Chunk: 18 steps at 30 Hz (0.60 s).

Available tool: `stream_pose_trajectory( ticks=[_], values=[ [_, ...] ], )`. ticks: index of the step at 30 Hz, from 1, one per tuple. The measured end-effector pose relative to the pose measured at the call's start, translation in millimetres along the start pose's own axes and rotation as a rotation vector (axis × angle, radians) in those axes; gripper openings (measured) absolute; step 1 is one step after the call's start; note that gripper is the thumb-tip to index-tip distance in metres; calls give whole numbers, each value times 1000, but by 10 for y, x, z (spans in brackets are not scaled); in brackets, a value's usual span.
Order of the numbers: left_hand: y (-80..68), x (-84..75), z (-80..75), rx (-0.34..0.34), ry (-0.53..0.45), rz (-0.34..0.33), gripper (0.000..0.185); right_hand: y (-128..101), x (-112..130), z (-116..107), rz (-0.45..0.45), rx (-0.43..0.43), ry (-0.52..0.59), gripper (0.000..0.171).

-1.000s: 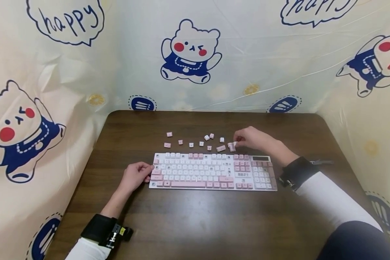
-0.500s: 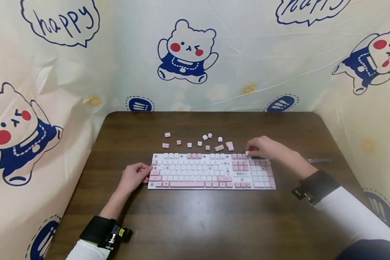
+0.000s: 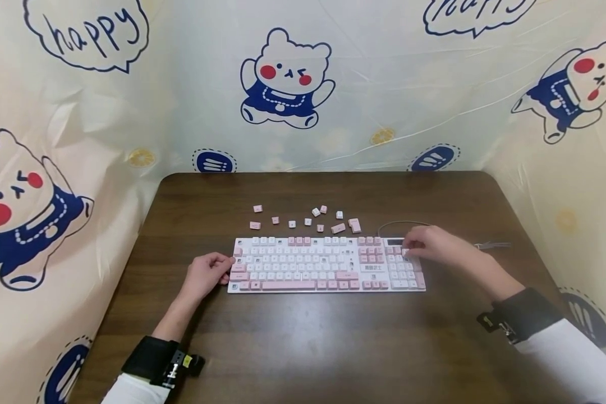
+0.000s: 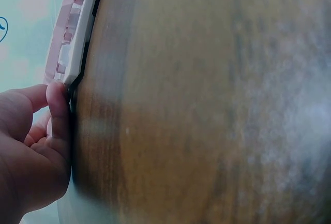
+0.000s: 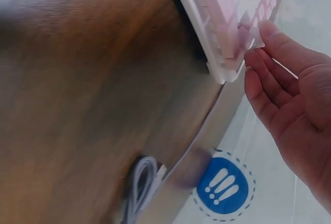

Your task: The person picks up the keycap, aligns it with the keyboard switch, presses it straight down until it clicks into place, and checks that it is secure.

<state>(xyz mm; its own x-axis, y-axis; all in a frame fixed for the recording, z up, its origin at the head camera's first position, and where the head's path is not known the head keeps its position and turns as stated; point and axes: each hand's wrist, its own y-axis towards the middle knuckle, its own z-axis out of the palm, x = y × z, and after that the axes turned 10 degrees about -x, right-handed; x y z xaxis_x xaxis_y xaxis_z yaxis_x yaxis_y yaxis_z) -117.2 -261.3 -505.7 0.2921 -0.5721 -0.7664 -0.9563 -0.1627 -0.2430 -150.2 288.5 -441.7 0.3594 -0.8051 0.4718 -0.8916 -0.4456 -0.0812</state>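
Looking down at the brown surface, we see the pink-and-white keyboard lying between our two hands. Our left hand rests against the keyboard's left end, fingers curled with the tips touching the edge, apparently steadying it rather than wrapping around it. Our right hand hovers over the number pad at the keyboard's right end, fingertips drawn together above the keys; it seems to pinch a small white keycap, though the cap is too small for us to be sure. Just beyond the keyboard, between and ahead of both hands, a scatter of loose keycaps lies on the surface, about a dozen pink and white ones. A cable loops out behind the right hand. We judge the work partly done: most of the board carries its caps, yet the loose pile shows that a good number are still off it.
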Motion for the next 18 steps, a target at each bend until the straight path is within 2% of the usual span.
stream_pose_trajectory(
  ticks=[7, 18],
  values=[
    [8, 18, 9, 0, 16, -2, 37, -104, -26, 59, -58, -48, -31, 15],
    [2, 15, 20, -3, 7, -10, 34, -236, 63, 166, -226, -137, -201, 21]
  ],
)
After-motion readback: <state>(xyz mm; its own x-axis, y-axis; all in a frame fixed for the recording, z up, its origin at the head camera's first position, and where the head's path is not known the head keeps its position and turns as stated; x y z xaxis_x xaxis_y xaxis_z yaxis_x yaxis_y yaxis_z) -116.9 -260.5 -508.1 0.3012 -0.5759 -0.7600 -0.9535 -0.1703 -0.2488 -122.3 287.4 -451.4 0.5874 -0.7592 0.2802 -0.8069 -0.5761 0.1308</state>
